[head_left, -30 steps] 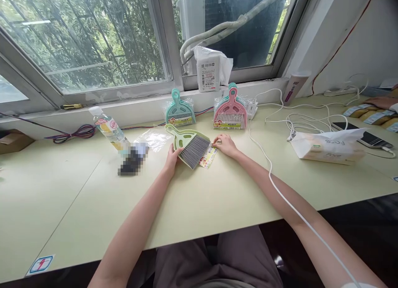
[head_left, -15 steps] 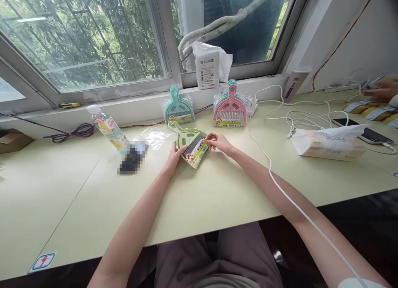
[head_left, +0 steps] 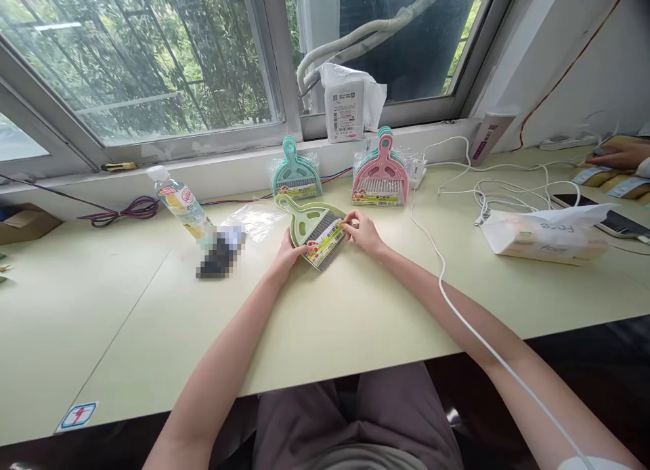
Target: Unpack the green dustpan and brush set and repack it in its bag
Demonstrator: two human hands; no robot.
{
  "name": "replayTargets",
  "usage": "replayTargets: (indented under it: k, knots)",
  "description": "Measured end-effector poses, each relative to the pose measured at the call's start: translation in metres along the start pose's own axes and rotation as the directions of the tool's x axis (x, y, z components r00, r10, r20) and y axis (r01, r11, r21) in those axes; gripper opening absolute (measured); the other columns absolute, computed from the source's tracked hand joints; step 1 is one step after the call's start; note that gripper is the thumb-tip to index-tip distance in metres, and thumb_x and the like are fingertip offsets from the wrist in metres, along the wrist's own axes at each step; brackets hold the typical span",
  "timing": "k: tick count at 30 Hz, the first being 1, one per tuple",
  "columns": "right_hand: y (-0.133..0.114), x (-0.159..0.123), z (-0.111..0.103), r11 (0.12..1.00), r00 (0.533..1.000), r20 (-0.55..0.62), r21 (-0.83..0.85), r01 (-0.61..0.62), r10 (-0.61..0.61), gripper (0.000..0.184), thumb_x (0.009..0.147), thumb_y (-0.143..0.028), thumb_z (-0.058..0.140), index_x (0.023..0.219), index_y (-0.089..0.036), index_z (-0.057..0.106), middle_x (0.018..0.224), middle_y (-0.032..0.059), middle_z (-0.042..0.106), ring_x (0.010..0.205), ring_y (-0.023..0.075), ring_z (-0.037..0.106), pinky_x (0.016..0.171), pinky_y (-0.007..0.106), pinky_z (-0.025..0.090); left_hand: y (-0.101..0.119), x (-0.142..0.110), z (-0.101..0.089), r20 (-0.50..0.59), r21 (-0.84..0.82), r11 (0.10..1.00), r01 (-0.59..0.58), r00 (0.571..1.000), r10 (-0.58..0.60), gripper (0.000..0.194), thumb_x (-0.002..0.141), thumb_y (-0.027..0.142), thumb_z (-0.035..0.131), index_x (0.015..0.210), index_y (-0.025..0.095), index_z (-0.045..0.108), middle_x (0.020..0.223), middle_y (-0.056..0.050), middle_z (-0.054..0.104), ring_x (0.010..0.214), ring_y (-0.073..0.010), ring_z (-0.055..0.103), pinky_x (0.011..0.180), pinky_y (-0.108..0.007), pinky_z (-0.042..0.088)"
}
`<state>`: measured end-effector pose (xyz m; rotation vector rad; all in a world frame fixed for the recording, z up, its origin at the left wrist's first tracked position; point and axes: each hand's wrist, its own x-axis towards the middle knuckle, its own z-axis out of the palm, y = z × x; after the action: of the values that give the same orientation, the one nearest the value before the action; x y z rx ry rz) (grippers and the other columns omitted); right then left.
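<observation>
A light green dustpan-and-brush set (head_left: 308,221) lies tilted in front of me, its handle toward the far left. Grey bristles show on both sides of a yellow-green printed label (head_left: 328,241). My left hand (head_left: 288,259) grips the dustpan's near left edge, with the thumb over the front by the label. At the label's right end, the thumb and forefinger of my right hand (head_left: 361,231) are pinched together. Behind stand a teal dustpan set (head_left: 294,168) and a pink dustpan set (head_left: 382,175), both in clear wrap, with teal ones behind the pink.
A drink bottle (head_left: 180,202), a blurred dark item (head_left: 218,254) and a clear plastic bag (head_left: 256,219) lie left. To the right are a tissue pack (head_left: 546,236), a phone (head_left: 617,221) and white cables (head_left: 512,185). Another person's hand (head_left: 617,152) is at far right.
The view has shifted slightly. The green dustpan set has turned a little, and its label sits at a slightly different angle. Both hands keep their places on it.
</observation>
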<state>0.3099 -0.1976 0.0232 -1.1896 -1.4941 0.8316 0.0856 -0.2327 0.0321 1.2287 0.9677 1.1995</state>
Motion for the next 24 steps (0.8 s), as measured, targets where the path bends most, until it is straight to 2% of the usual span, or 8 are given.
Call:
replayTargets:
  k: [2, 4, 6, 9, 11, 14, 18, 24]
  knots:
    - [0.001, -0.001, 0.002, 0.998, 0.994, -0.111, -0.056, 0.011, -0.017, 0.026, 0.077, -0.037, 0.064, 0.083, -0.022, 0.043, 0.090, -0.0019, 0.057, 0.053, 0.0070, 0.053, 0.050, 0.023, 0.045, -0.001, 0.001, -0.002, -0.021, -0.046, 0.998, 0.034, 0.999, -0.035, 0.082, 0.057, 0.015, 0.077, 0.132, 0.024, 0.046, 0.124, -0.007, 0.062, 0.116, -0.0294, 0.060, 0.097, -0.043, 0.053]
    - [0.002, -0.002, 0.005, 0.998, 0.986, -0.163, -0.053, -0.040, 0.031, 0.033, 0.079, -0.045, 0.063, 0.081, -0.022, 0.039, 0.087, -0.0021, 0.055, 0.054, 0.0073, 0.050, 0.051, 0.023, 0.045, 0.000, 0.003, -0.004, -0.046, -0.085, 0.994, 0.063, 0.997, -0.067, 0.081, 0.056, 0.016, 0.078, 0.130, 0.024, 0.046, 0.122, -0.008, 0.063, 0.111, -0.0290, 0.063, 0.089, -0.042, 0.057]
    - [0.000, -0.004, 0.012, 0.989, 0.984, -0.101, 0.058, -0.138, 0.144, 0.037, 0.081, -0.053, 0.060, 0.082, -0.023, 0.037, 0.087, -0.0007, 0.054, 0.057, 0.0096, 0.054, 0.049, 0.023, 0.047, 0.000, 0.004, -0.006, -0.067, -0.118, 0.990, 0.076, 0.994, -0.085, 0.078, 0.057, 0.017, 0.079, 0.128, 0.023, 0.047, 0.120, -0.009, 0.064, 0.106, -0.0282, 0.065, 0.083, -0.039, 0.059]
    - [-0.005, -0.010, 0.026, 0.910, 0.964, 0.054, 0.320, -0.263, 0.259, 0.038, 0.082, -0.053, 0.060, 0.097, -0.025, 0.039, 0.106, 0.0039, 0.057, 0.075, 0.0144, 0.064, 0.056, 0.027, 0.056, 0.000, 0.005, -0.008, -0.079, -0.149, 0.987, 0.065, 0.994, -0.078, 0.074, 0.057, 0.018, 0.079, 0.125, 0.022, 0.049, 0.119, -0.009, 0.065, 0.103, -0.0266, 0.066, 0.079, -0.036, 0.059]
    - [-0.010, -0.016, 0.033, 0.840, 0.949, 0.174, 0.443, -0.315, 0.264, 0.040, 0.082, -0.046, 0.062, 0.108, -0.026, 0.039, 0.113, 0.0049, 0.059, 0.085, 0.0154, 0.066, 0.070, 0.030, 0.060, 0.000, 0.005, -0.008, -0.070, -0.146, 0.988, 0.053, 0.995, -0.064, 0.073, 0.058, 0.018, 0.080, 0.124, 0.021, 0.049, 0.119, -0.009, 0.065, 0.102, -0.0257, 0.066, 0.080, -0.036, 0.059]
    - [-0.014, -0.022, 0.038, 0.785, 0.922, 0.319, 0.503, -0.361, 0.220, 0.040, 0.083, -0.034, 0.064, 0.114, -0.025, 0.041, 0.109, 0.0037, 0.066, 0.086, 0.0149, 0.068, 0.082, 0.033, 0.059, 0.000, 0.004, -0.006, -0.051, -0.129, 0.991, 0.039, 0.998, -0.046, 0.072, 0.058, 0.017, 0.080, 0.123, 0.021, 0.050, 0.122, -0.010, 0.064, 0.104, -0.0252, 0.066, 0.085, -0.037, 0.057]
    - [-0.014, -0.024, 0.036, 0.768, 0.924, 0.317, 0.531, -0.359, 0.213, 0.037, 0.082, -0.023, 0.063, 0.113, -0.026, 0.042, 0.103, 0.0020, 0.070, 0.079, 0.0141, 0.070, 0.080, 0.033, 0.060, 0.001, 0.003, -0.004, -0.036, -0.109, 0.993, 0.040, 0.998, -0.044, 0.072, 0.059, 0.018, 0.081, 0.124, 0.021, 0.051, 0.121, -0.010, 0.065, 0.104, -0.0252, 0.066, 0.086, -0.037, 0.057]
    - [-0.015, -0.023, 0.034, 0.757, 0.922, 0.308, 0.539, -0.371, 0.232, 0.035, 0.082, -0.020, 0.064, 0.110, -0.024, 0.042, 0.098, 0.0016, 0.071, 0.072, 0.0137, 0.071, 0.071, 0.030, 0.062, 0.001, 0.001, -0.004, -0.021, -0.086, 0.996, 0.039, 0.999, -0.041, 0.071, 0.060, 0.019, 0.082, 0.123, 0.021, 0.052, 0.123, -0.010, 0.064, 0.103, -0.0242, 0.066, 0.081, -0.034, 0.058]
